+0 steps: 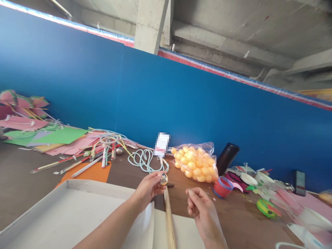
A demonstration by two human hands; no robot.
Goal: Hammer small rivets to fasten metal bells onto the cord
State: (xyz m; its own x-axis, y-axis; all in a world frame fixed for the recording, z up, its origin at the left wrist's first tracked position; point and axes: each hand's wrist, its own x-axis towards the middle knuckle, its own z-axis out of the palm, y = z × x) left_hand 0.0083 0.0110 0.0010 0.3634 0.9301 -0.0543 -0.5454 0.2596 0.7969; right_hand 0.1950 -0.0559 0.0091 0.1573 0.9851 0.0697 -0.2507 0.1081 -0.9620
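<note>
Between the thumb and fingers of my left hand (150, 188) is a shiny silver ball (163, 179), held above the table. My right hand (201, 209) is raised to the right of it, thumb and forefinger pinched together; whatever may be in that pinch is too small to make out. Below and between the hands lies a bundle of thin wooden sticks (169, 221), its far end near the silver ball. Pale sheets (160, 228) lie under the sticks. A shallow white box (85, 186) sits under my left forearm.
Behind are a coiled pale-blue cord (145, 160), a bag of orange balls (195, 164) and a black bottle (228, 157). A red-and-blue tub (223, 186), a green tape measure (268, 208) and a phone (300, 183) stand right. Coloured paper (62, 135) covers the left. A blue partition (168, 93) rises behind.
</note>
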